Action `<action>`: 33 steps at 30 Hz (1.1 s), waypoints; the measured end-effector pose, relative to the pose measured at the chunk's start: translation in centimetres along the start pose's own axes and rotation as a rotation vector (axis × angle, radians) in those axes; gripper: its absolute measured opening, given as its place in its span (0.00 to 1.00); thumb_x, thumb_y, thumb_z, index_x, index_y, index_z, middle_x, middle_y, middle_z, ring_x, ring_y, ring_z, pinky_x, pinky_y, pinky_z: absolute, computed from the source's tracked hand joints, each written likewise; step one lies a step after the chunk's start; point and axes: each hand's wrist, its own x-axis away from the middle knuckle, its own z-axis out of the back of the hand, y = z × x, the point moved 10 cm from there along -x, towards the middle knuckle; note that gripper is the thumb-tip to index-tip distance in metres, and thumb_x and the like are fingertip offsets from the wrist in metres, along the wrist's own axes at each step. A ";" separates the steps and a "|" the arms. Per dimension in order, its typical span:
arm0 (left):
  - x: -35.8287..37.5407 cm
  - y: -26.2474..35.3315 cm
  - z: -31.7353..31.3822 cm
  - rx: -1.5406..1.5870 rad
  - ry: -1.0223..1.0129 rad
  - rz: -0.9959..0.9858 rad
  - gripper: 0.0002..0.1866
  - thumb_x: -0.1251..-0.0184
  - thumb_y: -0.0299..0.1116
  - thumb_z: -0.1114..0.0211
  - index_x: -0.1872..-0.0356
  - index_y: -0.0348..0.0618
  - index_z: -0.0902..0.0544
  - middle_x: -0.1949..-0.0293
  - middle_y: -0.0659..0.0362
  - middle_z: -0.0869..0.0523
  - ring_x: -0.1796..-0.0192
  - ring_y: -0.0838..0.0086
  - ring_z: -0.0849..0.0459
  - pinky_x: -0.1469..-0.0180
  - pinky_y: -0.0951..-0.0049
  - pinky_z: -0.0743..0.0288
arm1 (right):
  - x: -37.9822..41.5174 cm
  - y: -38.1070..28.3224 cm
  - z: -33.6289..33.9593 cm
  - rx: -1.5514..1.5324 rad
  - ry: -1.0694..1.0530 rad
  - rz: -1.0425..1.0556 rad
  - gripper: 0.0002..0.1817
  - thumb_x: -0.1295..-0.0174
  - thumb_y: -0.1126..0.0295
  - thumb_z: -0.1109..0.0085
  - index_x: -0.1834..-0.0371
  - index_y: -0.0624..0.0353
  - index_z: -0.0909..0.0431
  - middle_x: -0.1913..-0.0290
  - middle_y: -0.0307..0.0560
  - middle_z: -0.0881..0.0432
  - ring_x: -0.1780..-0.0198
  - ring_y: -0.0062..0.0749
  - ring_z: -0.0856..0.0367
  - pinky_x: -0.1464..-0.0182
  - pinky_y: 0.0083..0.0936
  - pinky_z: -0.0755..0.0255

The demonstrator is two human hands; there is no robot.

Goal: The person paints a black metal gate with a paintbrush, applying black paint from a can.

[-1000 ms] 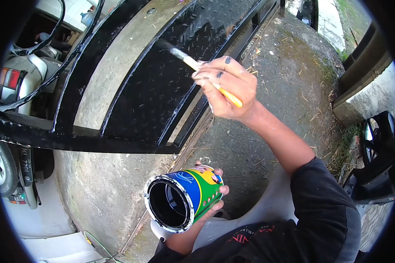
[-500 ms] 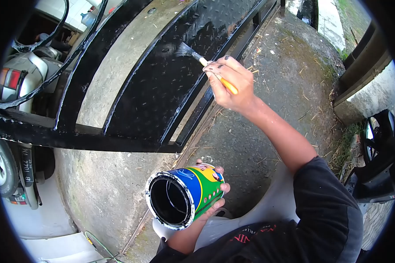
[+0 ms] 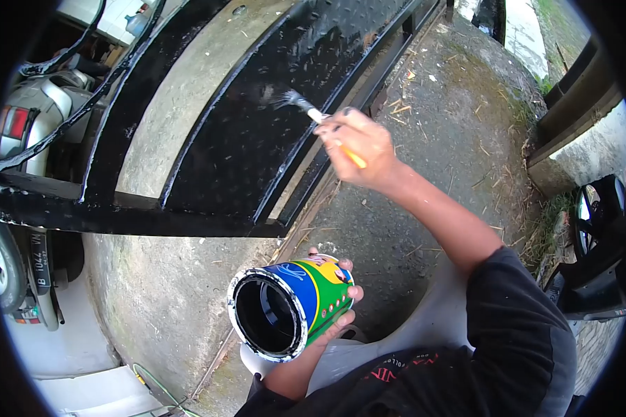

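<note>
A paintbrush (image 3: 315, 115) with a yellow-orange handle is gripped in my right hand (image 3: 358, 147), whose fingers bear dark paint spots. Its bristles rest at the black metal panel of a gate (image 3: 229, 146), where the paint looks glossy and wet in places. My left hand (image 3: 346, 299) is wrapped round a paint can (image 3: 306, 295) with a blue, yellow and green label. The can is tilted, its mouth facing the camera, with black paint coating the inside and smears on the rim.
Behind the gate stands a silver vehicle (image 3: 45, 128) with a spare wheel (image 3: 7, 267). Concrete ground (image 3: 167, 292) lies beneath, with dry straw bits at the right. A pillar base (image 3: 570, 160) and a black motorcycle part (image 3: 598, 278) are at far right. A green hose (image 3: 156, 386) lies lower left.
My right hand has moved slightly left and down with the paintbrush, its bristles sweeping lower on the panel. The paint can in my left hand stays almost in place.
</note>
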 end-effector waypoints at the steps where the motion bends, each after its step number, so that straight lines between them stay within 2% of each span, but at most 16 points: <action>1: 0.0 0.4 0.5 0.000 -0.001 0.016 0.25 0.21 0.55 0.53 0.29 0.65 0.28 0.31 0.53 0.35 0.37 0.46 0.33 0.53 0.42 0.21 | -0.5 -0.6 1.2 0.012 0.079 0.013 0.06 0.46 0.84 0.36 0.65 0.66 0.15 0.62 0.55 0.14 0.61 0.40 0.12 0.61 0.28 0.17; 4: -0.1 -0.2 0.1 0.004 -0.022 -0.011 0.25 0.21 0.55 0.52 0.28 0.67 0.30 0.31 0.53 0.35 0.37 0.46 0.33 0.53 0.42 0.20 | -2.1 -4.6 2.8 0.047 0.104 0.152 0.06 0.45 0.84 0.35 0.65 0.67 0.15 0.62 0.54 0.14 0.62 0.40 0.13 0.61 0.28 0.18; 8: 0.1 0.1 -0.1 -0.007 0.015 -0.040 0.23 0.21 0.54 0.52 0.29 0.68 0.27 0.31 0.52 0.35 0.37 0.46 0.33 0.54 0.43 0.20 | 0.8 0.8 0.1 -0.076 -0.037 -0.029 0.05 0.44 0.84 0.35 0.65 0.66 0.16 0.63 0.54 0.14 0.64 0.38 0.13 0.62 0.27 0.18; 11: 0.2 0.1 0.3 0.004 0.012 -0.040 0.23 0.21 0.53 0.51 0.30 0.68 0.27 0.31 0.53 0.35 0.37 0.46 0.32 0.54 0.43 0.20 | -0.8 1.1 4.0 -0.032 0.170 -0.111 0.03 0.43 0.84 0.38 0.68 0.66 0.17 0.69 0.52 0.16 0.67 0.35 0.16 0.66 0.26 0.21; 12: 0.1 0.1 0.3 0.011 0.004 -0.032 0.23 0.21 0.53 0.51 0.30 0.68 0.27 0.31 0.53 0.35 0.37 0.46 0.32 0.54 0.43 0.20 | -1.7 -0.2 4.7 0.016 0.195 0.062 0.03 0.43 0.84 0.37 0.68 0.66 0.17 0.67 0.51 0.15 0.68 0.35 0.16 0.66 0.26 0.21; 14: 0.0 0.1 0.1 0.014 -0.002 -0.017 0.23 0.21 0.53 0.51 0.30 0.68 0.26 0.32 0.53 0.34 0.37 0.46 0.32 0.54 0.44 0.19 | -0.4 0.3 2.0 -0.127 0.046 0.077 0.02 0.43 0.84 0.37 0.68 0.67 0.17 0.65 0.51 0.15 0.66 0.36 0.15 0.65 0.26 0.20; 15: -0.1 0.2 0.2 0.007 0.008 -0.019 0.23 0.22 0.53 0.51 0.30 0.68 0.26 0.32 0.53 0.34 0.37 0.46 0.32 0.54 0.44 0.19 | 1.1 1.4 0.3 -0.048 -0.039 -0.003 0.03 0.43 0.83 0.37 0.68 0.66 0.17 0.63 0.51 0.15 0.65 0.38 0.15 0.64 0.27 0.19; 18: 0.1 0.6 0.0 -0.021 0.014 -0.036 0.23 0.22 0.53 0.50 0.30 0.68 0.26 0.32 0.53 0.34 0.37 0.46 0.32 0.54 0.44 0.19 | 2.6 3.2 0.9 0.040 -0.011 -0.057 0.04 0.43 0.84 0.37 0.67 0.65 0.17 0.62 0.51 0.15 0.64 0.39 0.16 0.64 0.28 0.19; 19: 0.2 0.7 0.0 -0.021 0.001 -0.037 0.23 0.22 0.53 0.50 0.30 0.68 0.27 0.32 0.53 0.34 0.37 0.46 0.32 0.54 0.44 0.19 | 0.6 0.4 2.2 0.074 0.062 0.042 0.04 0.45 0.84 0.35 0.67 0.66 0.16 0.66 0.51 0.14 0.65 0.38 0.14 0.63 0.28 0.19; 22: -0.1 0.0 -0.1 0.007 -0.008 -0.036 0.23 0.22 0.53 0.50 0.30 0.67 0.26 0.32 0.53 0.34 0.38 0.46 0.32 0.54 0.43 0.19 | -0.2 -1.7 1.9 -0.082 0.064 0.103 0.04 0.45 0.85 0.35 0.68 0.67 0.16 0.66 0.52 0.14 0.66 0.38 0.15 0.63 0.28 0.19; 23: -0.2 -0.1 -0.2 0.009 -0.002 -0.034 0.23 0.22 0.53 0.50 0.30 0.67 0.26 0.32 0.53 0.34 0.38 0.46 0.32 0.54 0.43 0.19 | 0.9 0.0 0.7 -0.053 -0.006 0.045 0.04 0.44 0.84 0.38 0.67 0.66 0.17 0.64 0.52 0.15 0.64 0.38 0.15 0.64 0.27 0.18; 26: -0.6 0.4 -0.6 -0.015 -0.017 -0.013 0.23 0.22 0.54 0.50 0.30 0.67 0.26 0.32 0.53 0.34 0.38 0.46 0.32 0.54 0.43 0.19 | 0.9 0.7 1.1 0.002 -0.027 -0.050 0.05 0.46 0.85 0.35 0.68 0.67 0.16 0.65 0.54 0.14 0.64 0.39 0.13 0.63 0.29 0.19; 28: -0.3 0.1 0.2 -0.001 -0.004 0.004 0.24 0.22 0.55 0.50 0.30 0.67 0.26 0.31 0.52 0.34 0.38 0.46 0.32 0.54 0.43 0.19 | 0.5 -2.2 1.4 -0.119 0.032 0.066 0.04 0.46 0.84 0.35 0.68 0.66 0.16 0.65 0.54 0.14 0.63 0.40 0.13 0.61 0.29 0.18; 30: -0.6 -0.2 0.1 -0.007 -0.012 -0.002 0.24 0.22 0.55 0.51 0.30 0.66 0.26 0.31 0.52 0.35 0.37 0.46 0.32 0.53 0.43 0.20 | 2.0 -0.8 -0.6 -0.125 -0.094 -0.003 0.04 0.45 0.84 0.35 0.67 0.66 0.16 0.64 0.53 0.14 0.63 0.39 0.13 0.61 0.29 0.18; 31: -0.6 -0.1 0.2 -0.004 -0.002 0.007 0.24 0.22 0.55 0.51 0.30 0.66 0.26 0.31 0.52 0.35 0.37 0.46 0.32 0.53 0.43 0.19 | 1.8 0.0 -0.9 -0.141 -0.080 0.009 0.04 0.43 0.83 0.38 0.66 0.63 0.17 0.62 0.50 0.15 0.64 0.37 0.14 0.64 0.29 0.17; 33: -0.6 -0.2 -0.1 -0.028 -0.007 -0.011 0.23 0.22 0.54 0.51 0.30 0.66 0.26 0.31 0.52 0.35 0.37 0.46 0.32 0.53 0.43 0.20 | 2.4 0.5 0.1 -0.051 -0.051 0.024 0.04 0.43 0.83 0.38 0.66 0.63 0.17 0.62 0.49 0.15 0.65 0.37 0.14 0.65 0.28 0.17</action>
